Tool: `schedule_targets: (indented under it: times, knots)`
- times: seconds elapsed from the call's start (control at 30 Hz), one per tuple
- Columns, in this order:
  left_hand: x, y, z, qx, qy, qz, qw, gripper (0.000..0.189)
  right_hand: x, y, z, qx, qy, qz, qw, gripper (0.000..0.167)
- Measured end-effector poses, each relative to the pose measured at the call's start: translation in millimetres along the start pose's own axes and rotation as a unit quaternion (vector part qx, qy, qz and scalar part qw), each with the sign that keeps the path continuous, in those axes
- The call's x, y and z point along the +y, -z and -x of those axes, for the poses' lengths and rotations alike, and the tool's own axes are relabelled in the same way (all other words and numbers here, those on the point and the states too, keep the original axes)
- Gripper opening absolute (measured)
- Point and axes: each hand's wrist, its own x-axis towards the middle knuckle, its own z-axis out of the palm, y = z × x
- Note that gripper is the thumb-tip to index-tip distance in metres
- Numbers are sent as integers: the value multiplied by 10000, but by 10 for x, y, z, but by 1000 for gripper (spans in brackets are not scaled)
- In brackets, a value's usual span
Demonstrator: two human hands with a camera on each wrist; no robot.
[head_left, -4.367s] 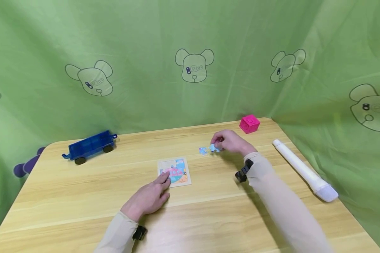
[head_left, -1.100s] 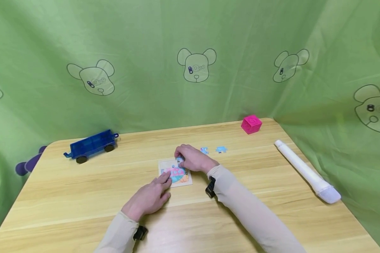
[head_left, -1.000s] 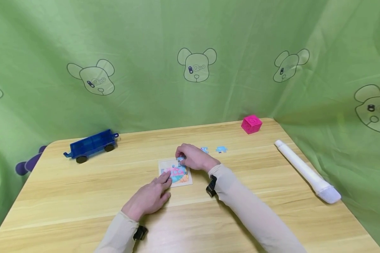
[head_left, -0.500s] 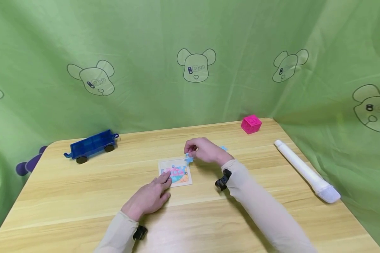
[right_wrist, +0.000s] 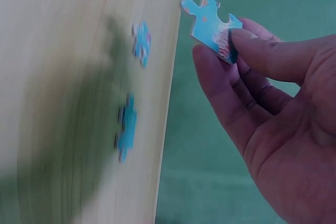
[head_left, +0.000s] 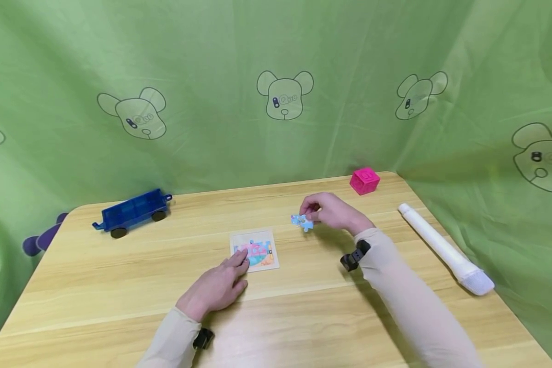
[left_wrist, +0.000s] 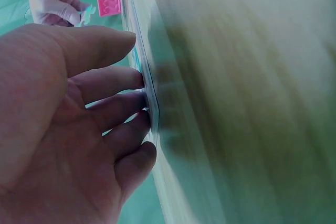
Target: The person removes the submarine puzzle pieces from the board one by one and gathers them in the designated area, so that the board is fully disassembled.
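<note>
Partly filled: puzzle tray (head_left: 240,238) with its upper strip bare

Tray lies flat near the middle of the wooden table (head_left: 303,317). Pink, blue and orange picture fills the lower part that shows; lower left corner is hidden under the left hand (head_left: 213,289), so its fill cannot be confirmed. One knob juts up into the bare strip.

Left hand: fingers nearly straight, tips resting on the tray, apparently steadying it.

Right hand (head_left: 331,210): pinches a blue puzzle piece (right_wrist: 212,27) between thumb and fingers, raised off the table, to the right of the tray and apart from it.

Outside the tray, on the table: a speckled piece (right_wrist: 142,43) and a plain blue piece (right_wrist: 127,129), both loose, near the right hand.

Estimate: lower picture done; three pieces left, counting the held one, probably for the bare strip.
</note>
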Motion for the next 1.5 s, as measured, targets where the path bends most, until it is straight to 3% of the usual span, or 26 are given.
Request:
schedule_targets:
  times: [0.13, 0.37, 0.67, 1.2, 1.5]
  knots:
    - [4, 1, 1, -15, 12, -5, 10000, 50, 129, 147, 94, 158, -149, 151, 9997, 12]
    - [19, 19, 1, -3, 29, 118, 9999, 49, 480, 372, 235, 271, -468, -293, 9981, 10]
    - [21, 30, 9, -27, 34, 185, 9998, 50, 852, 526, 319, 254, -863, -327, 9954, 13]
    - [1, 17, 17, -38, 55, 160, 9998, 51, 992, 484, 131, 20, -1025, -175, 9946, 16]
    - [7, 17, 8, -9, 41, 122, 9999, 51, 1057, 479, 156, 46, -1093, 81, 9940, 18]
